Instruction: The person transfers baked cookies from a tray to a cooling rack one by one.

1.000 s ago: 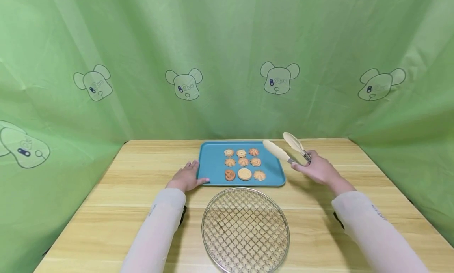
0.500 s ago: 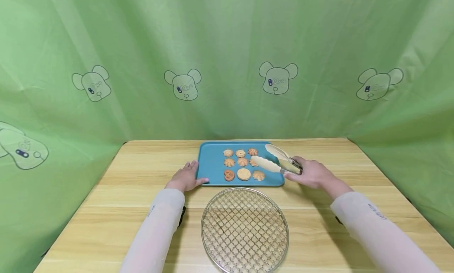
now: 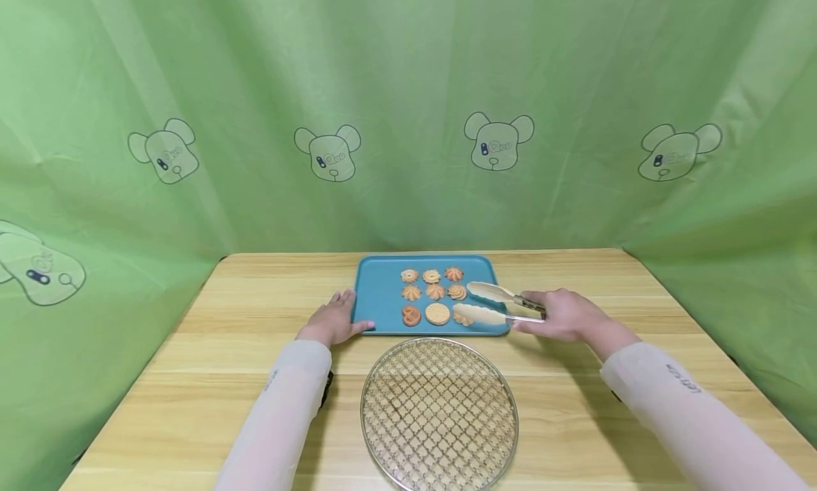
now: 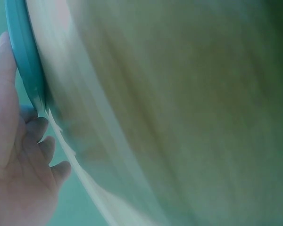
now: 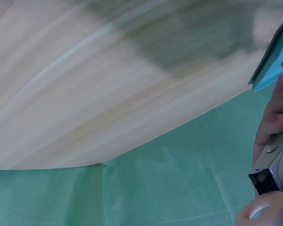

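Our right hand (image 3: pixel 567 316) grips tongs (image 3: pixel 480 314), heads parted over right side of tray (image 3: pixel 379 292); front-right cookie (image 3: pixel 461 320) partly hidden by near head, contact unclear. Left hand (image 3: pixel 330 322), fingers extended, touches tray's left edge. We should straddle one cookie, squeeze lightly: probably crumbly.

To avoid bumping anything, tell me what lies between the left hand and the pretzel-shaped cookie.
In the head view, only a bare stretch of blue tray separates the left hand from the pretzel-shaped cookie.
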A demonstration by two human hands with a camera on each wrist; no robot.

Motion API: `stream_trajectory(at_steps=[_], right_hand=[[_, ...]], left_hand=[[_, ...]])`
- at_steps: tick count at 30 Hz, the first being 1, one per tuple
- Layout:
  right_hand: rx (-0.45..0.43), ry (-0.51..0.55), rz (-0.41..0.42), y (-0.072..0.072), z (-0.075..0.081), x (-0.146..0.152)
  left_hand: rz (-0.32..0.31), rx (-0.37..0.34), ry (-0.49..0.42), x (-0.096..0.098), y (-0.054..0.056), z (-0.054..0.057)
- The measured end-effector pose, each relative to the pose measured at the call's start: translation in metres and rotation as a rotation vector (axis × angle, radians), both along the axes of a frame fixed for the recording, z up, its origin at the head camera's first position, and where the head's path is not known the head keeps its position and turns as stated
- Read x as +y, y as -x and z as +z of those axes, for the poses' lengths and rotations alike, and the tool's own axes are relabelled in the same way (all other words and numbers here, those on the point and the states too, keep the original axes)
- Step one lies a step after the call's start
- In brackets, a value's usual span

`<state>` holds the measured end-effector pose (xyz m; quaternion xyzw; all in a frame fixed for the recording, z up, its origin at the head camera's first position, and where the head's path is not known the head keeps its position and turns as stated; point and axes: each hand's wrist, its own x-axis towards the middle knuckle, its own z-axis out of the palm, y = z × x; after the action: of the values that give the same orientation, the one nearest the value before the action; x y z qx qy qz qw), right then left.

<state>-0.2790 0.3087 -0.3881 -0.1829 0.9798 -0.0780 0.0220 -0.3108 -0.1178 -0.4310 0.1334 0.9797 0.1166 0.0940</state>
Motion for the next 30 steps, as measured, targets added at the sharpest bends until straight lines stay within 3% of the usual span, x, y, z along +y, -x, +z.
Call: stream_trajectory(at_steps=[10,30], right_hand=[[-0.026,-0.033,0.046,-0.0002,0.0087,-0.0058],[-0.090,-0.063,0.042,0.0033,0.0103,-0.0054]], left_hand=[[0.003,-0.004,-0.002,-0.0003,-0.0007,0.0012],[0.007,-0.004,0.013,0.0003,0.0043,-0.0058]])
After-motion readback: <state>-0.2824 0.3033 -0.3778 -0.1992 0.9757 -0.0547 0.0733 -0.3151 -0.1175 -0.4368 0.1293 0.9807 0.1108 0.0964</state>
